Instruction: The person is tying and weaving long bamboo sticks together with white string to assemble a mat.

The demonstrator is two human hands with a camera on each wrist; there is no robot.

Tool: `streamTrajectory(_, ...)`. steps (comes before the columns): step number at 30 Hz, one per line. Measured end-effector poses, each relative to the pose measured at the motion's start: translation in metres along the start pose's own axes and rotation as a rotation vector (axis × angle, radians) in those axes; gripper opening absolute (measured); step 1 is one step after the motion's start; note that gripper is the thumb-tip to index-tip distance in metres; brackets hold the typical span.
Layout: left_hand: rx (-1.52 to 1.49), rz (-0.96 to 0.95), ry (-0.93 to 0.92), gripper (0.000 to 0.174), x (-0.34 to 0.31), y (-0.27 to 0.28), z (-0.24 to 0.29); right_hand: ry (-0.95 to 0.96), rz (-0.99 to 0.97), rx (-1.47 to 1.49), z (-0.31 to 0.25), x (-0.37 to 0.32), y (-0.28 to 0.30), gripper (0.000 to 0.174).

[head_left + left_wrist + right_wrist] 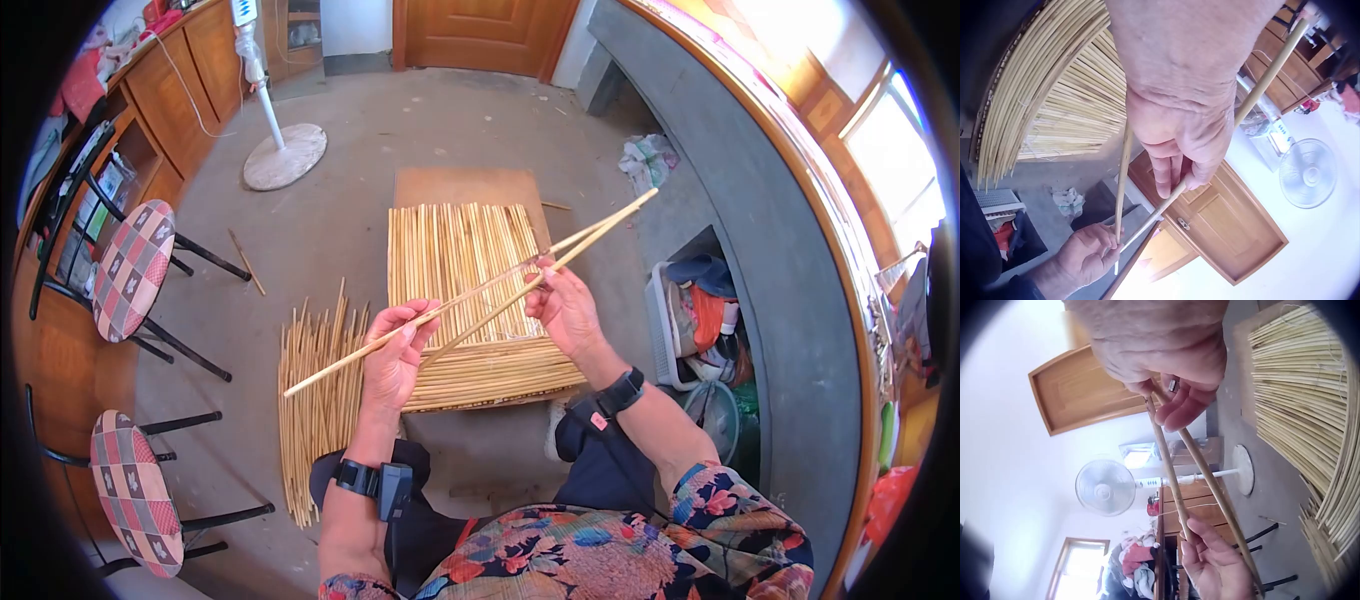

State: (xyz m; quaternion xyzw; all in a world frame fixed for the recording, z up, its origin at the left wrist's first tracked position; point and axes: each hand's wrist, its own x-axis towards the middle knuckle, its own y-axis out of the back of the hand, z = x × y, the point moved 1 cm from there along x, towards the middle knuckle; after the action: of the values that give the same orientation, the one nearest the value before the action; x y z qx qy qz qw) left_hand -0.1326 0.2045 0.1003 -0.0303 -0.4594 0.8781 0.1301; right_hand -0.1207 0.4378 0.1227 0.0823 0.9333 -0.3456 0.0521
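Two long pale sticks are held in the air, crossing near the right hand. The left hand (392, 358) pinches one stick (340, 366) between thumb and fingers. The right hand (568, 312) grips the other stick (470, 331) by its upper part, and its fingers are also at the first stick, as the right wrist view shows. Below them lies a mat of sticks in a row (450, 250), with more sticks (490, 370) laid crosswise at its near edge. A loose pile of sticks (320, 400) lies on the floor at the left.
Two chairs with checked seats (135, 270) stand at the left, and a fan base (286, 157) is behind them. A board (465, 183) lies under the mat. At the right are a white basket (662, 330) of cloth items and a plastic bag (648, 162).
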Motion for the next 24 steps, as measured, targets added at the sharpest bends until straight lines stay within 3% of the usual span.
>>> streamTrajectory(4, -0.008, 0.001, 0.064, 0.012, 0.000, 0.002, -0.001, 0.041, -0.112, 0.044, 0.002, 0.000, -0.004, 0.024)
streamTrajectory(18, 0.047, 0.021, 0.175, 0.014, -0.002, 0.018, -0.010, 0.102, -0.174, 0.073, 0.009, 0.007, 0.012, 0.016)
streamTrajectory(24, 0.107, 0.209, 0.265, 0.022, -0.003, 0.018, -0.012, 0.072, -0.280, 0.012, 0.011, 0.010, 0.020, 0.016)
